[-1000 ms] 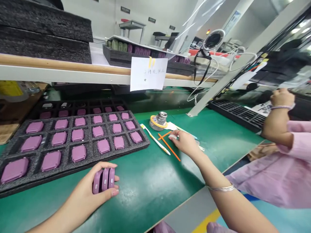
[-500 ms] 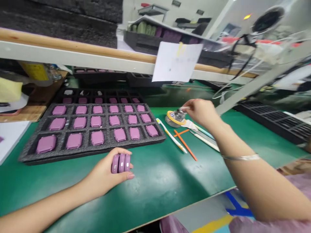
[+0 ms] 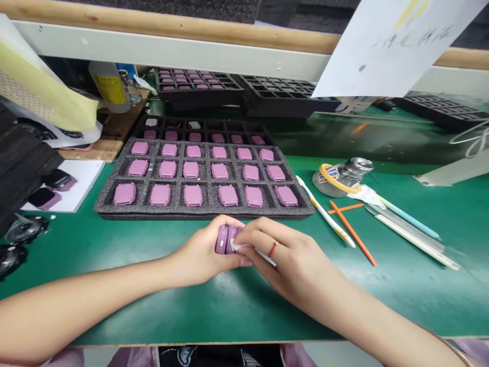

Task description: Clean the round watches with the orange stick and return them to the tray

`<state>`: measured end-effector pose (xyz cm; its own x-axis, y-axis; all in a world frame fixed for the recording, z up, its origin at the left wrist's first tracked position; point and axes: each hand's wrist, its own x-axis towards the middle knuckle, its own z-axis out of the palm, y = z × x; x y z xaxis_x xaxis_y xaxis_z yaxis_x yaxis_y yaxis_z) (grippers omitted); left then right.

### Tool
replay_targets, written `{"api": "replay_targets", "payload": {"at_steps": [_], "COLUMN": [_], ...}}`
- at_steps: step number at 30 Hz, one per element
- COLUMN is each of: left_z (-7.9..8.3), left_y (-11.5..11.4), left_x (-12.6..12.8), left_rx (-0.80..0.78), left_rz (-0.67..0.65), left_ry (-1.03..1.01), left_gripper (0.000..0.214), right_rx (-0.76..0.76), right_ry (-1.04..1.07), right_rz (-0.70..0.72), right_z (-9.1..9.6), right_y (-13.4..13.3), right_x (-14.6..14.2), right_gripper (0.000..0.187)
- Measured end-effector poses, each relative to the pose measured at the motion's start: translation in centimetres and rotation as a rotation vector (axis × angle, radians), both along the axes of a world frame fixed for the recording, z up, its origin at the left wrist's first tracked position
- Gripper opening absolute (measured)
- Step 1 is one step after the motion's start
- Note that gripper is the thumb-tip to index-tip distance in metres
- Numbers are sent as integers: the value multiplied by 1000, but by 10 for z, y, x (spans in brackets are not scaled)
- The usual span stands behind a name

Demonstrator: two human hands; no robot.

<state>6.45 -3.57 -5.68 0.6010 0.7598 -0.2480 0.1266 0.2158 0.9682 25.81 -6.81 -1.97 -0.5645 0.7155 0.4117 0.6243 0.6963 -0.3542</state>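
Clamping mauve pieces (image 3: 226,240) in left hand (image 3: 202,252), right hand (image 3: 284,260) closed against them, foam tray (image 3: 204,211) behind, compartments filled

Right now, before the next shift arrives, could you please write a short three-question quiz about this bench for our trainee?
1. Which hand wears the ring: the left hand or the right hand?
2. True or false: the long orange stick lies to the right of the foam tray.
3. How many purple pieces sit in the foam tray's front row?

Key: 1. The right hand. 2. True. 3. Six.
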Motion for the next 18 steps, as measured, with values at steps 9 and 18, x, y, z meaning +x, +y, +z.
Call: {"api": "replay_targets", "payload": {"at_steps": [9, 18], "left_z": [-1, 0], "left_y": [1, 2], "left_x": [0, 0], "left_rx": [-36, -36], "left_rz": [-21, -7], "left_ry": [-62, -33], "left_gripper": [50, 50], "right_rx": [11, 25], "right_ry": [-23, -54], "right_rz": [-3, -27], "right_z": [-1, -2], "right_y": [3, 7], "right_x": [-4, -5], "right_gripper": [19, 21]}}
